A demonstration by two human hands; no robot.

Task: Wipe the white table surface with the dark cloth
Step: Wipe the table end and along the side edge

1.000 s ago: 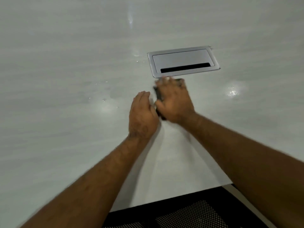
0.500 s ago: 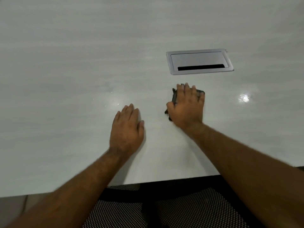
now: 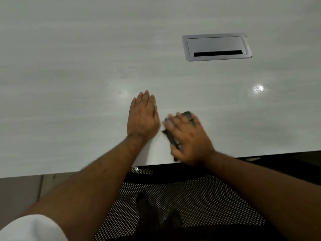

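The white table (image 3: 73, 87) fills most of the view. My right hand (image 3: 190, 138) presses flat on the dark cloth (image 3: 171, 138) close to the table's near edge; only the cloth's left side and a far corner show past my fingers. The hand is blurred by motion. My left hand (image 3: 142, 117) lies palm down on the bare surface just to the left of the cloth, fingers together and holding nothing.
A grey metal cable hatch (image 3: 216, 46) with a dark slot is set into the table at the far right. A black mesh chair (image 3: 182, 202) stands below the table's near edge. Bright light reflections (image 3: 258, 88) lie on the surface.
My right hand has dragged the cloth from just below the hatch back toward the near edge. My left hand stayed flat on the table beside it.
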